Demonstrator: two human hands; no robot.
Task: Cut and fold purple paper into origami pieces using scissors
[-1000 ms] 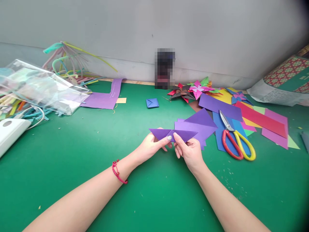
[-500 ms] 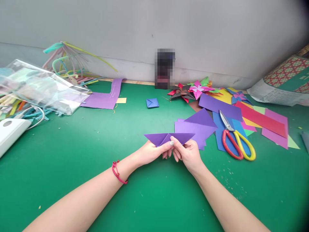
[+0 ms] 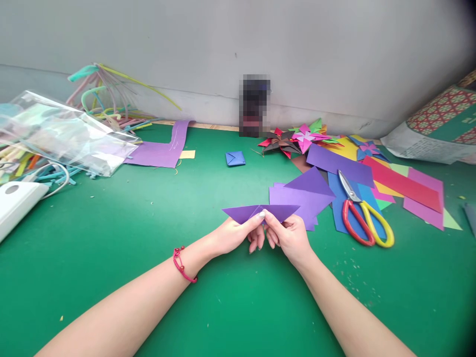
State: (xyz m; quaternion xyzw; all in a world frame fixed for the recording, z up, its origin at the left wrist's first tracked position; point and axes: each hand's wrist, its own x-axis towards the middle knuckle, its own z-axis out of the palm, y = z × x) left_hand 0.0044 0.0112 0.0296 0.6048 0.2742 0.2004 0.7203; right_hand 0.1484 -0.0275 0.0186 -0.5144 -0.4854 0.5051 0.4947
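A folded piece of purple paper (image 3: 241,212), long and pointed at both ends, is held between my two hands above the green table. My left hand (image 3: 234,235) pinches its left part, with the thumb lying along the front near the middle crease. My right hand (image 3: 292,235) grips the right part, its thumb meeting the left thumb at the centre. The lower edge of the paper is hidden behind my fingers. Just beyond my right hand lie several sheets of purple paper (image 3: 303,201).
Scissors (image 3: 355,196) with one red and one yellow handle rest on coloured paper at the right. Folded paper flowers (image 3: 284,142) lie behind them. A small blue folded square (image 3: 235,158) is near the back. Left stand a clear plastic bag (image 3: 74,134) and a white device (image 3: 18,206).
My left thumb has slid slightly up toward the middle crease, and the left fingers below have shifted a little. Both hands keep hold of the purple paper.
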